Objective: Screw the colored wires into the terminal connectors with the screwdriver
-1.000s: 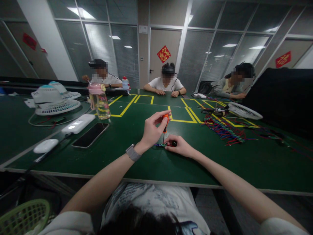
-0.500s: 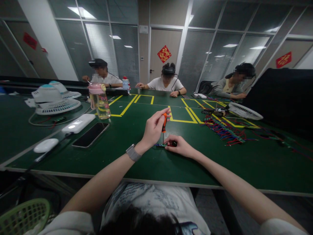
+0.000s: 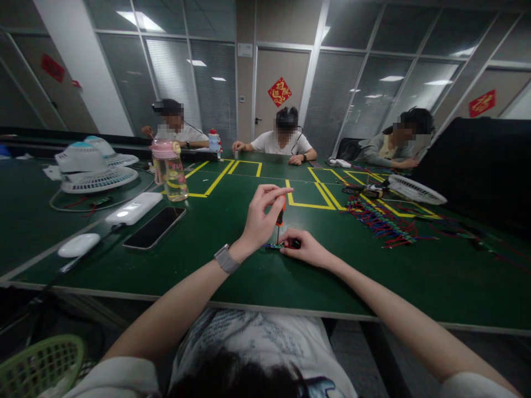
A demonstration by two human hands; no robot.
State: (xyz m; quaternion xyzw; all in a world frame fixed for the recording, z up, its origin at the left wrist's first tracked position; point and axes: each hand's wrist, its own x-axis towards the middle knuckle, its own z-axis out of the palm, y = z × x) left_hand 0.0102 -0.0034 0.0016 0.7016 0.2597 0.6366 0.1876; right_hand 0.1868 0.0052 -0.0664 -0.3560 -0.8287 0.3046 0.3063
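Observation:
My left hand (image 3: 259,218) pinches the orange handle of a small screwdriver (image 3: 281,213), held upright with its tip down on a small green circuit board (image 3: 274,246) lying on the green table (image 3: 232,276). A grey watch sits on that wrist. My right hand (image 3: 305,247) rests on the table just to the right, fingers closed on the board's black end, pressing it down.
A black phone (image 3: 154,227), white power bank (image 3: 133,208), white mouse-like device (image 3: 78,244), a pink-capped bottle (image 3: 168,169) and desk fans (image 3: 96,171) lie at left. Coloured wires (image 3: 379,221) and another fan (image 3: 415,189) lie at right. Three people sit across the table. A green basket (image 3: 39,367) is lower left.
My left fingers have shifted round the screwdriver handle, turning it in place. My right hand and the board have stayed put.

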